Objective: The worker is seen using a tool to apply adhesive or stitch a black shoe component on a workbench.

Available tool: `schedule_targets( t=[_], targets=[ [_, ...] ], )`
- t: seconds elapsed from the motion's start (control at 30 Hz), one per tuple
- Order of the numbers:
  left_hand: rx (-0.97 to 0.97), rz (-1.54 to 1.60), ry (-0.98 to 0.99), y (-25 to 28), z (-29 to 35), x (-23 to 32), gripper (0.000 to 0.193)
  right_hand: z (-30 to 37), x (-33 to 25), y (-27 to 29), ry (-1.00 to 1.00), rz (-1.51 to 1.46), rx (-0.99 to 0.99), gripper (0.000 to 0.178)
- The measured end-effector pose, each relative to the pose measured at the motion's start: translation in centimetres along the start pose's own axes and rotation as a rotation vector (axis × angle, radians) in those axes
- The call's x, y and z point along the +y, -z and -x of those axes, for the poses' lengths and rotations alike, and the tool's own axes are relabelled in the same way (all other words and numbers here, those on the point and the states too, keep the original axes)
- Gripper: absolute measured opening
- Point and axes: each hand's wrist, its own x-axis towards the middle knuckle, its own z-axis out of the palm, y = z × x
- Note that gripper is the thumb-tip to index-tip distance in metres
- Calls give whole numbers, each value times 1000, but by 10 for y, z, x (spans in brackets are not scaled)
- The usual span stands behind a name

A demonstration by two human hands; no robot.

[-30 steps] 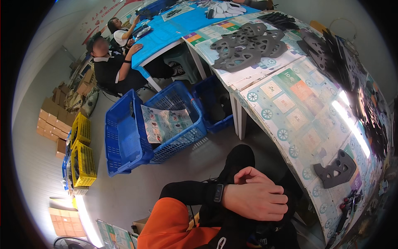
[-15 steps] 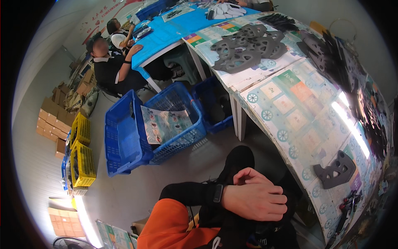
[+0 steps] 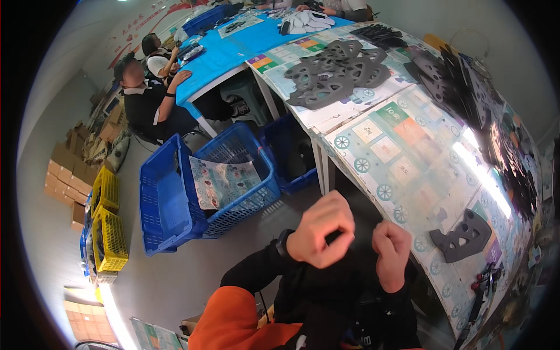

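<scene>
My left hand is raised over my lap, its fingers curled into a loose fist. A dark gap shows between thumb and fingers, and I see nothing held there. A dark band circles that wrist. Just to the right, apart from it, my right hand is also closed in a fist beside the table's near edge, with nothing visible in it. Nearest to the right hand on the patterned table lies a single dark grey cut-out pad. Below that pad rests a dark tool with red parts.
More grey cut-out pads are piled farther up the table, with dark stacks along its right side. Blue crates stand on the floor at left, yellow crates beyond. A seated co-worker leans at the blue-covered table.
My hands, which overlapped with the left covering the right, have separated. The left has risen and curled; the right now shows as a fist. The whole view has shifted slightly.
</scene>
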Motion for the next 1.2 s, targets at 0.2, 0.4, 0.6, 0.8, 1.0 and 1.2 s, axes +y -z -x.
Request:
schedule_targets(
  t=[0.2, 0.4, 0.6, 0.8, 1.0, 1.2],
  targets=[
    [-367, -112, -610, -42, -8, 35, 28, -8, -13, -11, -765, -6, -375, 10],
    [-694, -163, -759, -36, -5, 44, 40, 14, 6, -23, -883, -162, -407, 10],
    [-651, -141, -881, -45, -28, 51, 47, 4, -19, -37, -1297, -351, -122, 13],
    [-813, -62, -776, -44, 8, 46, 52, 27, 8, -36, -865, -100, -275, 11],
    [-534, 40, -854, -63, 7, 43, 31, 24, -3, -33, -678, 113, -348, 15],
    [-465, 117, -853, -74, -2, 37, 24, 14, -21, -36, -710, 74, -362, 12]
  ],
)
